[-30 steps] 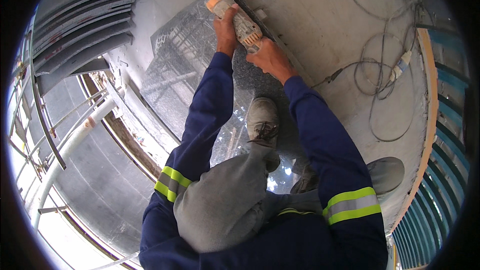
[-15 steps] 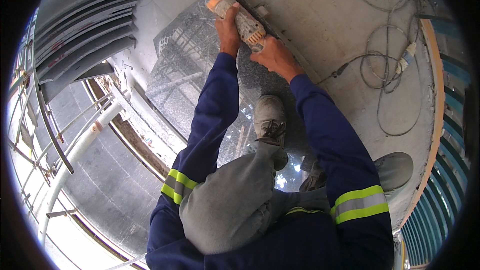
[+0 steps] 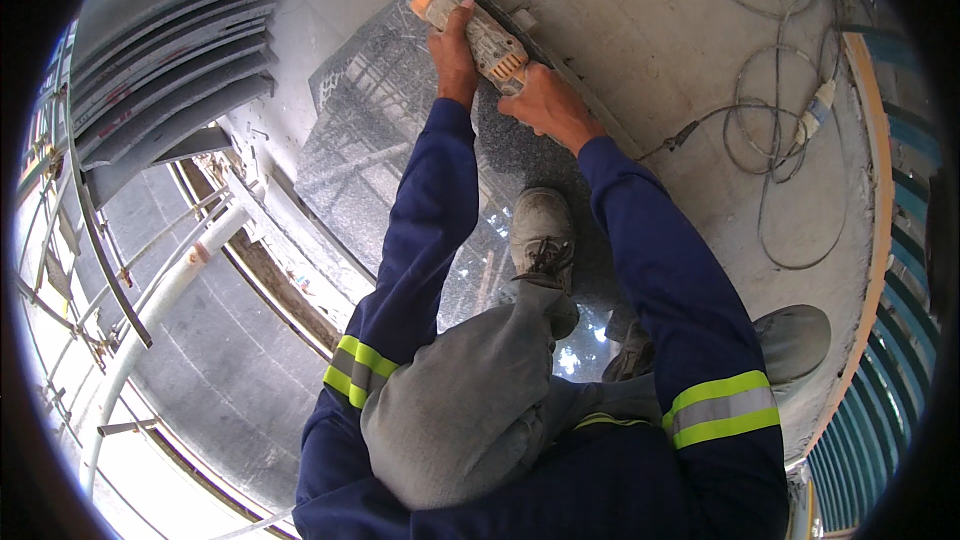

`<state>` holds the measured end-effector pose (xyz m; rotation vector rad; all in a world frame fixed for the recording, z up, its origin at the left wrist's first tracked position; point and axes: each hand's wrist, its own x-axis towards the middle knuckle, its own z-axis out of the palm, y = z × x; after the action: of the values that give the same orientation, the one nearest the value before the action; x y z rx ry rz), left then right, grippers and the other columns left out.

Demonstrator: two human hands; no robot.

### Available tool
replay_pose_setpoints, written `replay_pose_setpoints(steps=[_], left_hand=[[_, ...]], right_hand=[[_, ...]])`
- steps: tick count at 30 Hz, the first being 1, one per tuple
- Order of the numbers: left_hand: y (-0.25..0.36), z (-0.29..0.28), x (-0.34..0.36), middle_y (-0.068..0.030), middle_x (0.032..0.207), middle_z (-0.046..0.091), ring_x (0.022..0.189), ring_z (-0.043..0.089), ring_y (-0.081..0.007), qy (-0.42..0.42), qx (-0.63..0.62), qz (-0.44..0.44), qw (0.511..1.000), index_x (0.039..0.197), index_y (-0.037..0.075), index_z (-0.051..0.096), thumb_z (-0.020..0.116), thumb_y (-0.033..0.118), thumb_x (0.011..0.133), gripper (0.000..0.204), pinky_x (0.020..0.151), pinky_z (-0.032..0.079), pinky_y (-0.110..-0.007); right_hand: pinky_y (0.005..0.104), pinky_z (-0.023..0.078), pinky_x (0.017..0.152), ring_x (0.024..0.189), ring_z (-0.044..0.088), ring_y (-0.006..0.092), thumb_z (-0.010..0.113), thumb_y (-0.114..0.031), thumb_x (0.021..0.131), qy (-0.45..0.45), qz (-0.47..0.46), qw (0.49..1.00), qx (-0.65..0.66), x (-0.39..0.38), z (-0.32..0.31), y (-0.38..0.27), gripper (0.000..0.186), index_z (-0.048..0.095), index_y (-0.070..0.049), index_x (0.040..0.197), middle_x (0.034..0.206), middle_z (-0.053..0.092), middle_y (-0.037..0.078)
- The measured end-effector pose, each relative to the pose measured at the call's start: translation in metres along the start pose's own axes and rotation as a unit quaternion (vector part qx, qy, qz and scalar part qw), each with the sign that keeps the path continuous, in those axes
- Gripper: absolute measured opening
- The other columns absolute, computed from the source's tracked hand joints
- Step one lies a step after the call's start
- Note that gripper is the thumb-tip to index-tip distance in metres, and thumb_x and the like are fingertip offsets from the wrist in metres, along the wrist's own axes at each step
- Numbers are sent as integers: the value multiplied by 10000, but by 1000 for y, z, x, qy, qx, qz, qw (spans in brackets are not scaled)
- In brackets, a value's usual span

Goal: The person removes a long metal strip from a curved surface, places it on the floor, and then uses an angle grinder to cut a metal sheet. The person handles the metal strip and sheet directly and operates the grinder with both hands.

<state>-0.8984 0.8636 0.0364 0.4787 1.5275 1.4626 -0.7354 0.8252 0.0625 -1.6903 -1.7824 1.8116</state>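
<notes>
A dusty angle grinder (image 3: 497, 53) with an orange collar lies at a slant along the far edge of a polished dark stone slab (image 3: 365, 155). My left hand (image 3: 455, 62) wraps round its body just behind the orange part. At the rear end, my right hand (image 3: 553, 108) is closed round the handle. The grinder's head points to the far left; its disc cannot be made out. One of my boots (image 3: 543, 230) rests on the slab, close below my hands.
A cable (image 3: 738, 125) lies in loops on the concrete floor to the right, with a pale connector (image 3: 818, 108). Several stacked slabs (image 3: 180, 65) stand at the far left. Teal slats (image 3: 905, 275) line the right side. A white pipe (image 3: 185, 275) runs along a drop at the left.
The grinder and both hands have shifted very slightly toward the far left along the slab's edge. Both hands keep their grip.
</notes>
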Motion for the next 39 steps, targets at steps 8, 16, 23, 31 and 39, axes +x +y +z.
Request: replay_pose_setpoints(steps=[8, 16, 23, 31, 39], left_hand=[[0, 4, -10, -106, 935, 659, 768, 665, -221, 3, -4, 10, 1000, 1144, -39, 588, 731, 197, 860, 395, 693, 542, -362], [-2, 5, -13, -106, 965, 660, 789, 669, -211, 4, -16, 7, 1000, 1157, -44, 592, 725, 187, 863, 396, 703, 547, -349], [-4, 1, -5, -106, 970, 651, 802, 669, -224, -21, -23, -7, 999, 1161, -48, 590, 721, 216, 861, 421, 712, 550, -368], [-2, -1, -5, -107, 924, 642, 785, 679, -242, -37, -23, -2, 999, 1139, -45, 582, 732, 248, 862, 429, 712, 570, -401], [-2, 5, -12, -104, 952, 640, 780, 671, -220, -20, -29, -2, 999, 1127, -54, 587, 718, 203, 867, 389, 696, 557, -376]], right_hand=[[463, 558, 909, 1040, 702, 416, 783, -329, 759, 28, -15, 999, -15, -11, 0, 0, 588, 652, 101, 1138, 1091, 706, 299], [462, 556, 924, 1059, 693, 421, 786, -332, 744, 15, -11, 1000, -1, -15, -1, 2, 609, 641, 98, 1150, 1085, 701, 309], [413, 581, 671, 645, 724, 313, 759, -267, 761, 44, -39, 998, -4, -8, 3, 6, 510, 635, 93, 1101, 864, 728, 244], [447, 572, 838, 906, 716, 390, 751, -303, 750, 19, -8, 1000, -12, -17, -6, -9, 518, 673, 56, 1115, 1015, 718, 273], [471, 564, 906, 1013, 705, 427, 746, -303, 738, 30, -12, 999, -9, -20, -4, 1, 502, 701, 23, 1116, 1067, 714, 280]])
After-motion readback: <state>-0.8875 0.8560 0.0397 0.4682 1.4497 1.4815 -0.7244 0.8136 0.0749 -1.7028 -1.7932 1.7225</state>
